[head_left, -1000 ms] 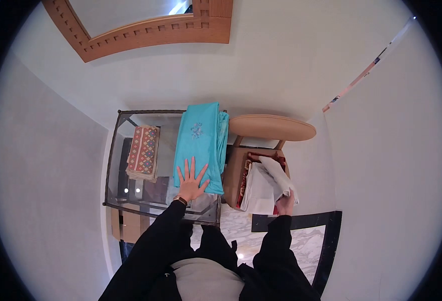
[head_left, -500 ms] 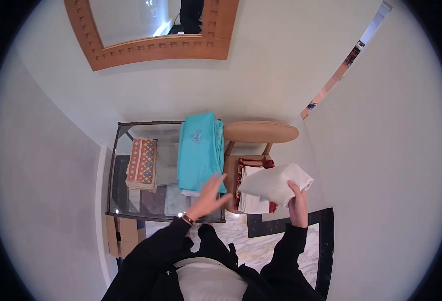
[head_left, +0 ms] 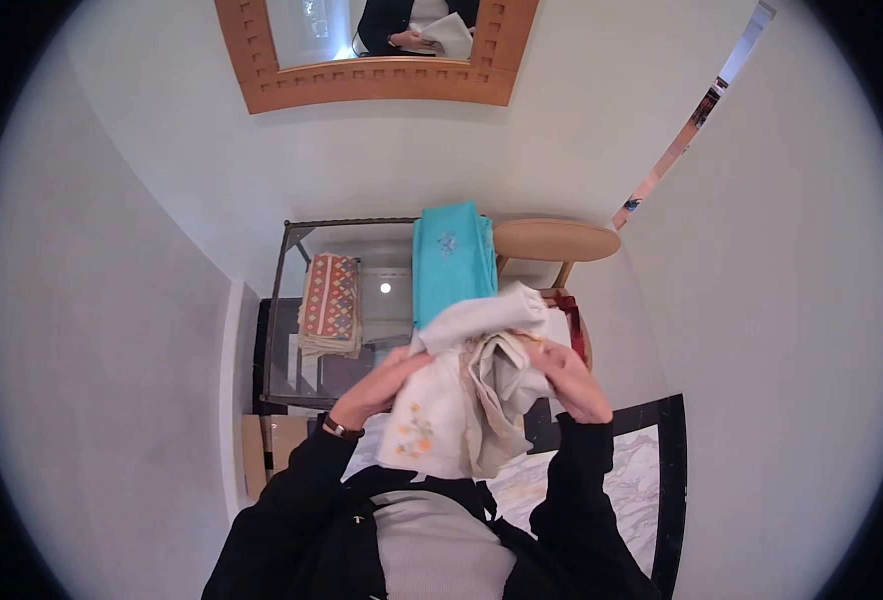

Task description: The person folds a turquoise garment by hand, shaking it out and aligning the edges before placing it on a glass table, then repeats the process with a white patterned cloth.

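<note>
A white cloth (head_left: 431,400) with orange flower embroidery hangs partly unfolded in front of my body, with beige-edged folds bunched at its right. My left hand (head_left: 381,385) is closed on its left edge, with the fingertips hidden by the fabric. On the other side my right hand (head_left: 573,385) grips the bunched folds. Behind the cloth, a folded turquoise cloth (head_left: 453,260) with a small embroidered motif lies on the glass table (head_left: 386,260). Dark red fabric (head_left: 573,325) shows past the cloth, on the chair.
A stack of patterned cloths (head_left: 329,305) sits on the table's left part. The tan chair back (head_left: 556,240) stands right of the table. A wood-framed mirror (head_left: 381,85) hangs on the wall above. Cardboard boxes (head_left: 276,445) are at the lower left.
My right hand has brought the white cloth leftward from over the chair, and it has opened out from its folded shape. My left hand, empty before, now holds it too. The view has shifted.
</note>
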A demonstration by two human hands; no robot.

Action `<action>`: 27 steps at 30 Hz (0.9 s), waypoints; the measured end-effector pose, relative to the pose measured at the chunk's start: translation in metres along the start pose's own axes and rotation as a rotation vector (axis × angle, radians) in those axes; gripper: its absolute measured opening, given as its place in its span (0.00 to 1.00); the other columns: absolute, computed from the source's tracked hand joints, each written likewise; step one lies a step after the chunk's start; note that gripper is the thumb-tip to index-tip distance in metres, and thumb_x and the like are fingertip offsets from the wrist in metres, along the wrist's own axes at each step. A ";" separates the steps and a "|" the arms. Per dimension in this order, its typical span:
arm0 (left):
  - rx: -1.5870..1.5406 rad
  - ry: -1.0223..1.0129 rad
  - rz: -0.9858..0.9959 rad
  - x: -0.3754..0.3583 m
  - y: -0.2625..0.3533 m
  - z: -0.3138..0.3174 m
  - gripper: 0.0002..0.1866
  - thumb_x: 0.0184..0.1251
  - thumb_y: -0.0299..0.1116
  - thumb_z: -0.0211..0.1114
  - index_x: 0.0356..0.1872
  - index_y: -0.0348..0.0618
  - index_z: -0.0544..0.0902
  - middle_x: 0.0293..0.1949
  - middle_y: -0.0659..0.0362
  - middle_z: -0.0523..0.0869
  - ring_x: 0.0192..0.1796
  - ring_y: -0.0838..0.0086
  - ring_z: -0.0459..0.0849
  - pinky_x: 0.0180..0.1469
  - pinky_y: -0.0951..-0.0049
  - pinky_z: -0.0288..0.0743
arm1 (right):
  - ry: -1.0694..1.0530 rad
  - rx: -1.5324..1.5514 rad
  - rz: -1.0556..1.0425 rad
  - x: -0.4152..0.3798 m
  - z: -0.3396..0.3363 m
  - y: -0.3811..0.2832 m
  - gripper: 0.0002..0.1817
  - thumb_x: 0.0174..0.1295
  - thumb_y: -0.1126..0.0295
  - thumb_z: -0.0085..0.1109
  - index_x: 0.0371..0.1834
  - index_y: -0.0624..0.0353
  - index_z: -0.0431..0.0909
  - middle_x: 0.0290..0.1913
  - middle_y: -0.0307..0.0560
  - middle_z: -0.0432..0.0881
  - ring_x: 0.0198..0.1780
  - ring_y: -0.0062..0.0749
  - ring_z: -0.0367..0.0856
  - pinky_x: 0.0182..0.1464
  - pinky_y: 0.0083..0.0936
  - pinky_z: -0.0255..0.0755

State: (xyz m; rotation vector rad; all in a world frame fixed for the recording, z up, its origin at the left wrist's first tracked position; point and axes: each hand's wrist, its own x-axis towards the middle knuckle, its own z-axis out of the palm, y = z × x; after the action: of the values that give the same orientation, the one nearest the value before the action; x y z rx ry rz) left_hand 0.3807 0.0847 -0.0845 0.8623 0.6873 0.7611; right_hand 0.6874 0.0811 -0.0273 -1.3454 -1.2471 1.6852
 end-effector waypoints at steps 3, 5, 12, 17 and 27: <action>-0.284 0.147 -0.132 -0.026 0.007 -0.022 0.20 0.73 0.38 0.58 0.58 0.35 0.77 0.49 0.60 0.85 0.46 0.77 0.86 0.50 0.75 0.80 | -0.123 -0.007 0.039 -0.001 0.043 0.006 0.20 0.70 0.63 0.57 0.58 0.67 0.74 0.51 0.42 0.83 0.49 0.16 0.80 0.51 0.17 0.73; -0.335 0.254 -0.158 -0.035 -0.003 -0.055 0.19 0.74 0.36 0.57 0.61 0.38 0.75 0.52 0.58 0.84 0.52 0.76 0.84 0.57 0.72 0.78 | -0.157 0.047 0.012 0.005 0.051 0.023 0.24 0.70 0.63 0.58 0.63 0.69 0.72 0.54 0.45 0.82 0.51 0.17 0.80 0.53 0.17 0.73; -0.083 0.197 0.326 -0.082 -0.030 -0.111 0.18 0.74 0.32 0.54 0.62 0.42 0.74 0.57 0.58 0.81 0.58 0.73 0.81 0.60 0.72 0.75 | -0.175 -0.109 0.103 0.011 0.076 0.022 0.24 0.70 0.63 0.57 0.64 0.66 0.73 0.50 0.40 0.84 0.47 0.17 0.80 0.50 0.14 0.72; -0.476 0.072 0.115 -0.095 -0.006 -0.119 0.19 0.73 0.33 0.54 0.62 0.42 0.74 0.55 0.57 0.83 0.54 0.71 0.84 0.57 0.70 0.78 | -0.045 -0.185 -0.109 0.026 0.095 0.032 0.22 0.70 0.63 0.59 0.63 0.63 0.75 0.42 0.35 0.84 0.40 0.14 0.77 0.44 0.13 0.70; -0.054 0.443 0.420 -0.067 -0.044 -0.165 0.19 0.70 0.33 0.55 0.59 0.41 0.75 0.51 0.56 0.84 0.50 0.70 0.85 0.55 0.69 0.79 | 0.270 -0.227 -0.394 0.116 0.129 0.150 0.26 0.73 0.67 0.53 0.71 0.58 0.61 0.61 0.45 0.72 0.61 0.26 0.72 0.55 0.20 0.71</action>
State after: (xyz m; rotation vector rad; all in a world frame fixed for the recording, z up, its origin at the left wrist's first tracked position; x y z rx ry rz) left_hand 0.2282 0.0779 -0.1862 0.8042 0.8818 1.3680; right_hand 0.5435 0.0963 -0.2054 -1.2989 -1.4582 1.0810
